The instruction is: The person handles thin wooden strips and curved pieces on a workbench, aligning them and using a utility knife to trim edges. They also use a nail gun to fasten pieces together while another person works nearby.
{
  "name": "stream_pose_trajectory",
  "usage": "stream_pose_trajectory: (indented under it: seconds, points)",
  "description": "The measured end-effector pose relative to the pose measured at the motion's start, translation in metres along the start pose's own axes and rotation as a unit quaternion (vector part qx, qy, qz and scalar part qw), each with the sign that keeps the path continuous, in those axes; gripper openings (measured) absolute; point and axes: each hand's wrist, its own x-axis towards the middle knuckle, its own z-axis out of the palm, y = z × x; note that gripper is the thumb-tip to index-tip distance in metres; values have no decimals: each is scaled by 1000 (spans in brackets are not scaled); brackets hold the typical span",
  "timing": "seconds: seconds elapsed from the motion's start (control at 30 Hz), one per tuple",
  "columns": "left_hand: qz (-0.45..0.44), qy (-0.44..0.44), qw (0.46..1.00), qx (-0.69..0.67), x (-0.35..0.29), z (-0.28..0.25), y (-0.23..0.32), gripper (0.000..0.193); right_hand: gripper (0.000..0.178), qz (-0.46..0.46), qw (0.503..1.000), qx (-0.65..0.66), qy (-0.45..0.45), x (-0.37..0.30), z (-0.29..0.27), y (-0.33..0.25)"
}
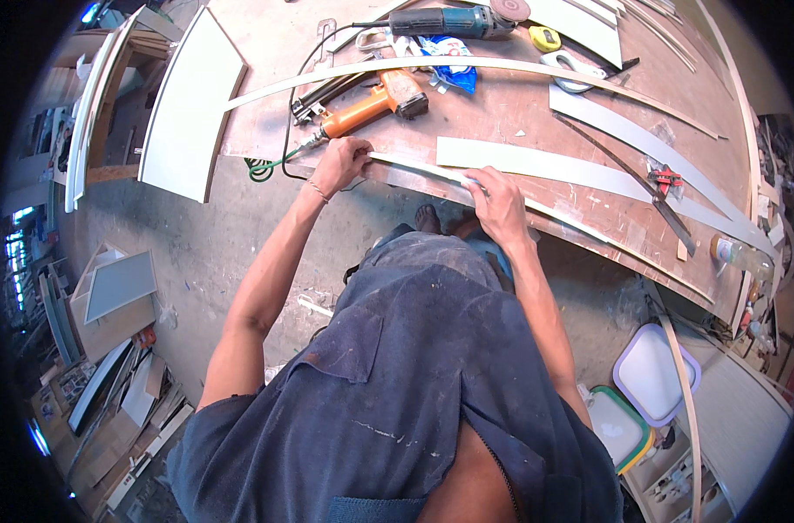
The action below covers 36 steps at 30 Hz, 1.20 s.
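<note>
A long, thin pale strip (419, 166) lies along the near edge of the workbench (502, 109). My left hand (343, 164) pinches its left end with bent fingers. Farther right, my right hand (500, 207) grips the same strip between thumb and fingers, and the strip runs on past it along the edge. Just beyond my left hand rests an orange air nailer (362, 113), a green hose at its handle end. A flat white strip (536, 159) lies on the bench beyond my right hand.
A long curved strip (502, 64) crosses the bench. Behind it lie an angle grinder (454, 22), a yellow tape measure (545, 37) and a blue packet (454, 63). A dark bar (615, 159), red tool (665, 180) and bottle (739, 253) are right; a white panel (192, 109) stands left.
</note>
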Motion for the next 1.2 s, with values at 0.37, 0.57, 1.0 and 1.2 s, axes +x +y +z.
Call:
stream_pose_trajectory:
  seconds: [0.37, 0.57, 1.0, 1.2]
  points:
    - [-70, 42, 996, -24, -10, 6, 0, 60, 19, 14, 997, -74, -7, -5, 4, 32]
    - [20, 76, 977, 196, -15, 16, 35, 59, 21, 32, 996, -78, -5, -10, 10, 43]
    - [261, -12, 965, -11, 17, 74, 13, 18, 18, -18, 993, -113, 7, -9, 17, 60]
    - [275, -4, 961, -13, 17, 77, 9, 18, 16, -7, 994, -109, 14, -12, 24, 66]
